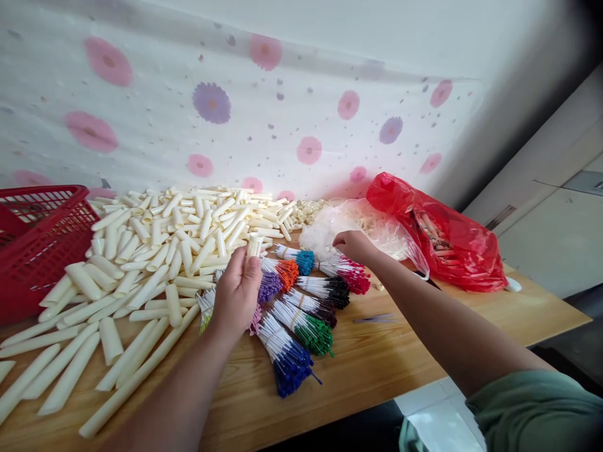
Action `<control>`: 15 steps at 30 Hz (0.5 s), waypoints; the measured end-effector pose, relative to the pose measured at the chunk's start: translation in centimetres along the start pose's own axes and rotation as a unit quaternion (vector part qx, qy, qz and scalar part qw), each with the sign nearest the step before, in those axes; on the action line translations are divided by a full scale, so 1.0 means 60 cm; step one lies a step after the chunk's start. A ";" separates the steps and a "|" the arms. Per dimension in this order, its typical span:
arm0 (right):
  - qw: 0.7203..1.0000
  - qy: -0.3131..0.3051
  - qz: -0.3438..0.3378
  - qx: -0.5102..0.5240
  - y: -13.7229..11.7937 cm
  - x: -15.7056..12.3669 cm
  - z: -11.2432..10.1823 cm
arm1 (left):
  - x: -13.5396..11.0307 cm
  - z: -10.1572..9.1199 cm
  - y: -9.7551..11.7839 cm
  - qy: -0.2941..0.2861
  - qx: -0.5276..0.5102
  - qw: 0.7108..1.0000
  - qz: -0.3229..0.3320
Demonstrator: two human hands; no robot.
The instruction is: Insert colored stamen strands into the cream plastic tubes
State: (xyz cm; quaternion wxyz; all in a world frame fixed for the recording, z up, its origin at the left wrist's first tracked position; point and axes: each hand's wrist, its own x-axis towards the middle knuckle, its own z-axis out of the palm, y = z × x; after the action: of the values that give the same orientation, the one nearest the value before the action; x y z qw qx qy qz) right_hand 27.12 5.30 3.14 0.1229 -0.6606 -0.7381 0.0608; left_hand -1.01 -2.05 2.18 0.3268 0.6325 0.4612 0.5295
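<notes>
My left hand (239, 285) is closed around a short cream tube (254, 246), held upright above the wooden table (377, 358). My right hand (353, 246) reaches forward with fingers bent and pinched at the white stems of the red-tipped bundle (348, 271). Between and below the hands lie several tied bundles of thin white sticks with coloured tips: blue (287, 358), green (308, 329), black (327, 289), orange (285, 271), teal (296, 256) and purple (268, 285).
A big heap of cream tubes (164, 232) covers the left half of the table, longer ones toward the front. A red basket (32, 245) stands far left. A clear bag (348, 226) and a red plastic bag (438, 235) lie at the back right. A flowered cloth hangs behind.
</notes>
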 end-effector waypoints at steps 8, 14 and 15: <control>0.939 -0.150 -0.290 0.109 -0.200 -0.037 0.058 | 0.037 -0.028 0.002 0.195 -0.181 0.961 0.079; 0.879 -0.143 -0.453 0.045 -0.334 -0.061 0.102 | 0.058 -0.059 -0.014 0.303 -0.241 0.919 0.081; 0.880 -0.143 -0.453 0.027 -0.341 -0.064 0.104 | 0.059 -0.062 -0.013 0.304 -0.242 0.918 0.080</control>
State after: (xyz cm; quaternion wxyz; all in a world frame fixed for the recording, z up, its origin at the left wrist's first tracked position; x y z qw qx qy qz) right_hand 6.19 -0.51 1.93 0.0481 -0.2346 -0.9644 0.1121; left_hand -4.78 1.22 3.62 0.2707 0.3775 0.3436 0.8162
